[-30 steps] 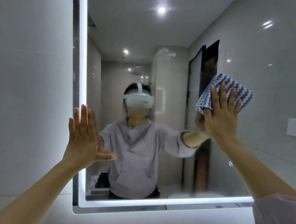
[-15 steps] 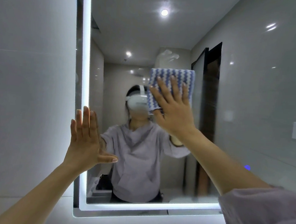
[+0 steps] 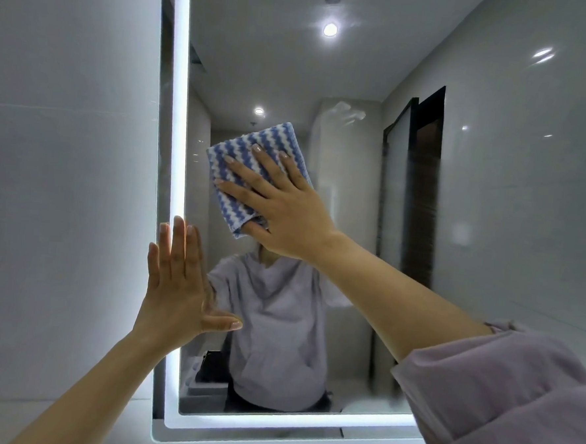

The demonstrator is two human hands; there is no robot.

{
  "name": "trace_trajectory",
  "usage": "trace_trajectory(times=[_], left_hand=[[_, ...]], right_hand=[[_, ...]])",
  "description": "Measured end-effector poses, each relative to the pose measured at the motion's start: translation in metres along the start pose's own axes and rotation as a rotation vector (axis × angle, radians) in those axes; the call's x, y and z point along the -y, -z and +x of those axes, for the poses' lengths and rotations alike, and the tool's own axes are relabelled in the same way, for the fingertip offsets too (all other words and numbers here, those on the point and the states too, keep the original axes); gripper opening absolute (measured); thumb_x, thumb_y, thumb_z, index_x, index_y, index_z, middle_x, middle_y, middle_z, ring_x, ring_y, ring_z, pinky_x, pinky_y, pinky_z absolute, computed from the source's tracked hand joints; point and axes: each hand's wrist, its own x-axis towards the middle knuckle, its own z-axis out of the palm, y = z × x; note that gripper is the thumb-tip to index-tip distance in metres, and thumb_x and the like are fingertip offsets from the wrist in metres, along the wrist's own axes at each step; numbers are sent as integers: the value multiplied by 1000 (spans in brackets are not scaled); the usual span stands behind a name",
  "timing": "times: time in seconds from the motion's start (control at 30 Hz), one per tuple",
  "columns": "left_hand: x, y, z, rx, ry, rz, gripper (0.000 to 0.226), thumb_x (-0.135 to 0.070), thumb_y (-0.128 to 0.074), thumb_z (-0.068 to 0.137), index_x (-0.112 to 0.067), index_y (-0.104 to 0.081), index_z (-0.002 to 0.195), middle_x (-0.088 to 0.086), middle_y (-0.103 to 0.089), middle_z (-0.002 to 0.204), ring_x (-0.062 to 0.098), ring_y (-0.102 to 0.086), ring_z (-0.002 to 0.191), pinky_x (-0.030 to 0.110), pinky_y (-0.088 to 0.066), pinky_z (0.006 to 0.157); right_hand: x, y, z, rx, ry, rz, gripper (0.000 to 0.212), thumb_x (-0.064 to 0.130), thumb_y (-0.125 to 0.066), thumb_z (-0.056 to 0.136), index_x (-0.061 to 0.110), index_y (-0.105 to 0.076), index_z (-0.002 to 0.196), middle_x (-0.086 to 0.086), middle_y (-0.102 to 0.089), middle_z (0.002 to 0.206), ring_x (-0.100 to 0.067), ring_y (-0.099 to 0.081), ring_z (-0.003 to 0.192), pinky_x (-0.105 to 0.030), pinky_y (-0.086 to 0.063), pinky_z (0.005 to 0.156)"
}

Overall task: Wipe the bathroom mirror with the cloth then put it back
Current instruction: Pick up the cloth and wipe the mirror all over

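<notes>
Nearest the viewer, a lilac sleeve (image 3: 500, 399) is pushed up the right forearm. The left hand (image 3: 174, 283) lies flat, fingers straight and together, thumb stuck out, palm on the mirror's lit edge strip (image 3: 179, 112). Above and to its right, the right hand (image 3: 279, 203) presses its spread fingers flat on a folded blue-and-white zigzag cloth (image 3: 251, 157), which sits under the fingertips against the mirror (image 3: 362, 71). The thumb meets the cloth's lower corner.

Risks, as a judgement: held only by pressure, the cloth could slip and drop. The bracing left palm may leave fresh prints. A pale smear (image 3: 346, 113) above the right hand could be missed.
</notes>
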Motion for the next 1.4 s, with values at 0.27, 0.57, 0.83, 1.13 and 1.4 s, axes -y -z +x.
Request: trace_trajectory(times=[0.27,0.57,0.83,1.13,1.4], left_hand=[[2,-1,1,16,-3,-33,141,-98,-24,52,6,-1,145,28,3,154,41,8,143,44,12,115],[4,-4,2,42,7,-9,145,-97,-30,50,9,-7,145,26,5,155,41,8,143,44,13,116],[3,-4,0,38,3,21,141,-95,-28,52,8,-6,146,26,5,155,41,9,143,45,12,116],[5,-6,-1,28,-8,37,139,-95,-27,54,7,-5,146,25,7,155,41,11,143,47,12,115],[5,-7,1,39,5,43,140,-95,-27,53,7,-8,146,25,5,155,41,9,143,47,12,115]], right_hand=[[-28,4,-11,-118,-143,66,61,54,-29,93,33,-26,150,5,-19,159,-27,-9,149,-46,-1,121],[-74,3,-41,-122,-350,96,63,53,-30,95,32,-18,153,4,-12,162,-25,-1,149,-44,5,121],[-84,6,-52,-79,-427,122,69,59,-16,90,31,-13,154,3,-4,162,-24,5,149,-44,5,121],[-121,0,-101,-87,-655,149,73,63,-20,88,32,-9,154,3,-2,163,-24,7,149,-46,5,120],[-118,-1,-101,-77,-679,148,77,71,-17,86,34,-4,153,5,4,163,-23,11,149,-41,11,119]])
